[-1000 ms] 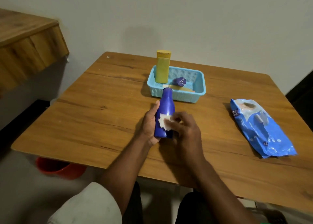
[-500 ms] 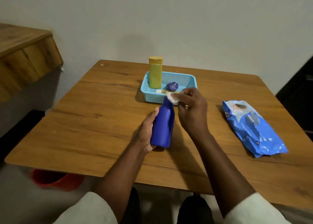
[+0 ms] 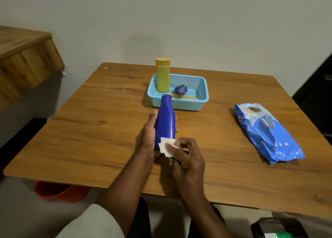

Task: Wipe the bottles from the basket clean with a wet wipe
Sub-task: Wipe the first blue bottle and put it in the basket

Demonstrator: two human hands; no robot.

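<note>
A dark blue bottle (image 3: 165, 120) stands near the middle of the wooden table (image 3: 89, 129), gripped from the left by my left hand (image 3: 149, 135). Against the bottle's lower part my right hand (image 3: 186, 153) presses a folded white wet wipe (image 3: 166, 147). Behind them sits a light blue basket (image 3: 203, 86). A yellow bottle (image 3: 162, 76) stands upright in its left end, and a second blue bottle (image 3: 181, 89) lies in it with its cap toward me.
A blue pack of wet wipes (image 3: 265, 131) lies on the right side of the table. A wooden shelf (image 3: 23, 58) juts out at the left. A red bucket (image 3: 59, 191) sits under the table's front left edge. A dark object (image 3: 278, 227) is at bottom right.
My right hand with the wipe has come down from the bottle's cap to its lower part. My left hand keeps its hold on the bottle, which now stands more upright.
</note>
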